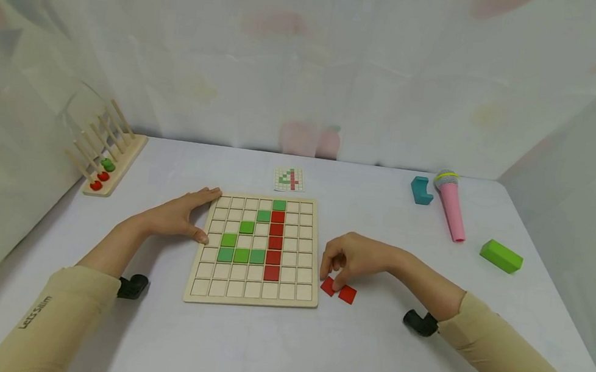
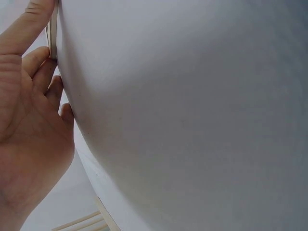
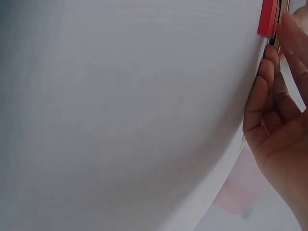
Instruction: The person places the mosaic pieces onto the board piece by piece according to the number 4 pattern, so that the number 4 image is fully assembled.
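Observation:
A pale wooden grid board [image 1: 286, 292] lies on the table with green tiles [image 1: 246, 227] in a slanted line and a short row, and a column of red tiles [image 1: 275, 243]. My left hand [image 1: 180, 214] is spread at its left side, fingertips at the upper left corner and thumb on the left edge. Right of the board, my right hand [image 1: 360, 256] reaches down with bent fingers, thumb and fingertips pinching at a loose red square tile [image 1: 327, 287]. Another loose red tile [image 1: 347, 295] lies just beside it. In the right wrist view, a red tile [image 3: 268, 19] shows at the fingertips.
Behind the board lies a small pattern card [image 1: 289, 179]. A peg stand [image 1: 126, 160] with red and green beads stands at the far left. Toward the right are a teal block [image 1: 421, 191], a pink toy microphone [image 1: 452, 211] and a green block [image 1: 501, 256].

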`<state>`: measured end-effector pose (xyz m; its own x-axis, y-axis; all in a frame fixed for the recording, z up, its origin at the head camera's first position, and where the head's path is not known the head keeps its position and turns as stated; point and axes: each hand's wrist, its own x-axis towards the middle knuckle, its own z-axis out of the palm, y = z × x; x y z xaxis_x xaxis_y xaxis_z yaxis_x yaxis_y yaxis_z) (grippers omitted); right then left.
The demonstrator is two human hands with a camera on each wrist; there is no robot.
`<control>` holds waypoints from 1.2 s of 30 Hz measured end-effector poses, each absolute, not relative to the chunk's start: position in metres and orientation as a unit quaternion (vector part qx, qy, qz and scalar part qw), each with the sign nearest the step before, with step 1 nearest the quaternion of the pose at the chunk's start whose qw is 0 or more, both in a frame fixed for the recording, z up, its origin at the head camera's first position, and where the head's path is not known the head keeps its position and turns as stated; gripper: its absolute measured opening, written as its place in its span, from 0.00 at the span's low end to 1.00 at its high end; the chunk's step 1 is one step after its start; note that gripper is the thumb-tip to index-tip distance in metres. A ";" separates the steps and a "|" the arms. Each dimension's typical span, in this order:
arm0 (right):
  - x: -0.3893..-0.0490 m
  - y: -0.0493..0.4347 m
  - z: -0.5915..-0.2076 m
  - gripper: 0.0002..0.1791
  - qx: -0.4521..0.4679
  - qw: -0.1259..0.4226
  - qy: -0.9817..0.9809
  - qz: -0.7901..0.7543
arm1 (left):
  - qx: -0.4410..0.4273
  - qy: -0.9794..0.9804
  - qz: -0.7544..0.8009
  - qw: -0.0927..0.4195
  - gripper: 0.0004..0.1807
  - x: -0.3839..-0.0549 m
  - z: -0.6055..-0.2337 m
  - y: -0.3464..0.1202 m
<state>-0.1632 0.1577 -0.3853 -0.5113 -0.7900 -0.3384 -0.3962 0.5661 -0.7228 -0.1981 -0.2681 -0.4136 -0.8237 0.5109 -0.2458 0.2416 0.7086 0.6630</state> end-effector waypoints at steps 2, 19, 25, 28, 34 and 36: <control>-0.163 0.158 -0.386 0.12 -0.366 0.338 0.817 -0.291 | 0.207 0.901 0.318 0.211 0.65 -0.198 -0.413 -0.268; -0.162 0.154 -0.386 0.11 -0.368 0.331 0.829 -0.261 | 0.206 0.903 0.314 0.210 0.65 -0.198 -0.413 -0.268; -0.161 0.154 -0.385 0.11 -0.371 0.324 0.829 -0.266 | 0.206 0.902 0.315 0.211 0.65 -0.197 -0.412 -0.268; -0.162 0.154 -0.386 0.11 -0.365 0.325 0.828 -0.274 | 0.206 0.900 0.320 0.211 0.65 -0.198 -0.412 -0.268; -0.165 0.154 -0.386 0.08 -0.355 0.327 0.828 -0.285 | 0.205 0.901 0.322 0.209 0.66 -0.197 -0.414 -0.267; -0.167 0.155 -0.385 0.07 -0.355 0.321 0.831 -0.284 | 0.205 0.901 0.322 0.209 0.66 -0.197 -0.413 -0.267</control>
